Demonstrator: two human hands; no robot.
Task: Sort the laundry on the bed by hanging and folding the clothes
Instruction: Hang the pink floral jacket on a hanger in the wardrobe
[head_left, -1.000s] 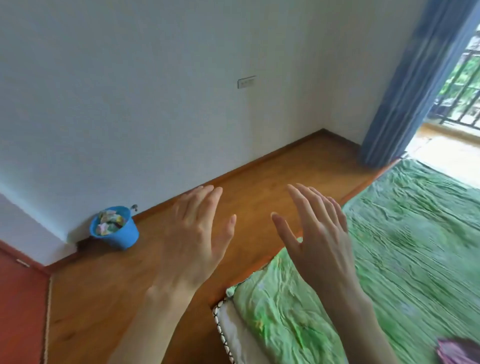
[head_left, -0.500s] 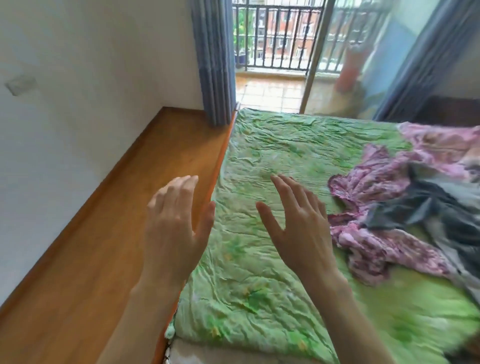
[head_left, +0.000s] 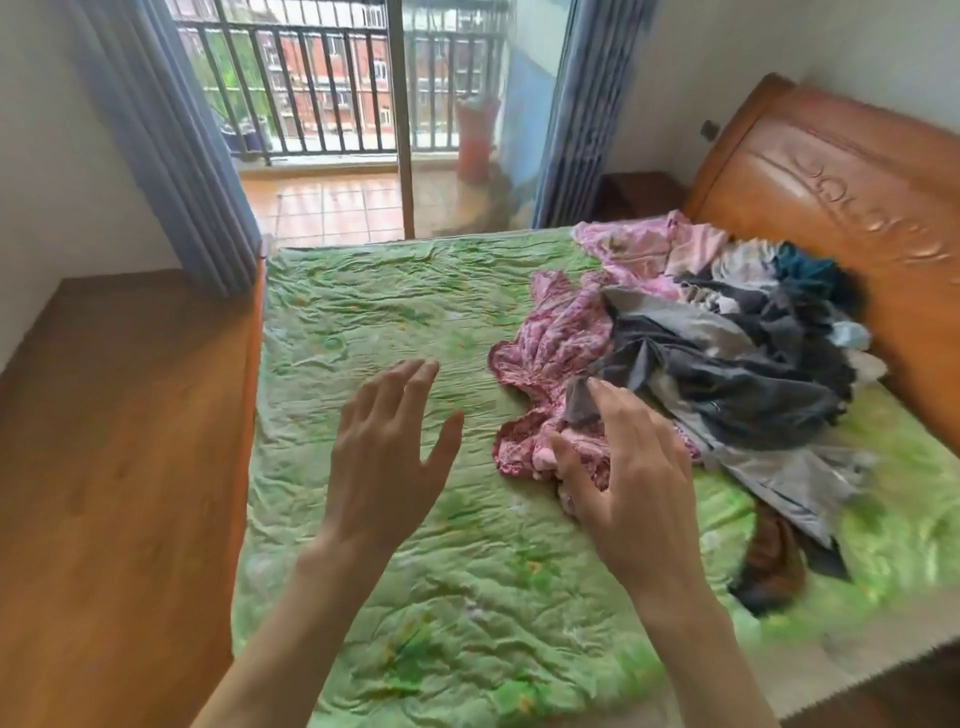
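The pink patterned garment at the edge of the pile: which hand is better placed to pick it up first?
Probably the right hand. It hovers open directly over the pink patterned garment, at the near edge of the laundry pile. The left hand, also open, is over bare green bedspread, farther from the clothes.
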